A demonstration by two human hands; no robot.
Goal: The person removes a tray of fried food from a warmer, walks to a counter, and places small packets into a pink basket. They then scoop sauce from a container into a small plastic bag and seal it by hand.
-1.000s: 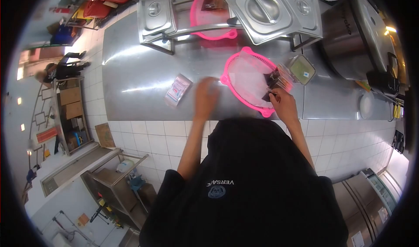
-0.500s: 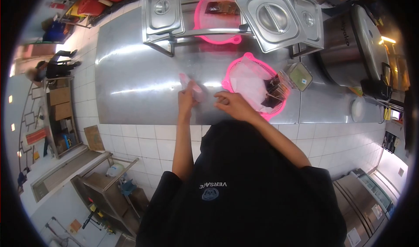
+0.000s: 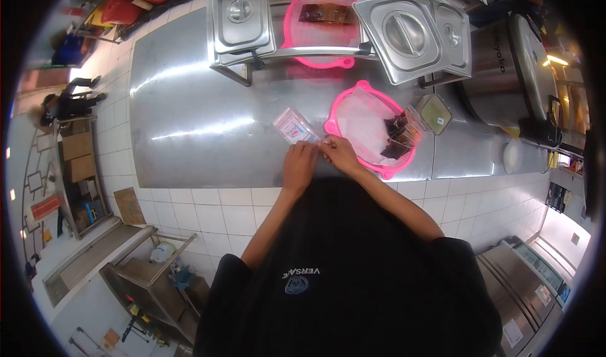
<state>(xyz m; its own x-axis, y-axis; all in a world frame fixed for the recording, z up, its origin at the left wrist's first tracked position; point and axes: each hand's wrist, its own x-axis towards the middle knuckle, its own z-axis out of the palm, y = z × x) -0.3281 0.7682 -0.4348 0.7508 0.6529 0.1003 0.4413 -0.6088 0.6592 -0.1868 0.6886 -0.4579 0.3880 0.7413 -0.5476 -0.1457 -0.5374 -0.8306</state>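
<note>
Rn both hands [image 3: 300, 163] pinch printed pkt [image 3: 294, 126], tee [image 3: 353, 275] reads VERSACE.

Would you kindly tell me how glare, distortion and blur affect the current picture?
Head view: bright streaks of glare cross the steel table; head view: the wide-angle lens makes the big pot seem to lean outward, within a black rounded border; head view: the packet at the left hand and right hand has print too small to read.

Both hands [image 3: 320, 153] hold a printed packet [image 3: 295, 127] — just beside a pink basket [image 3: 369, 168].
</note>
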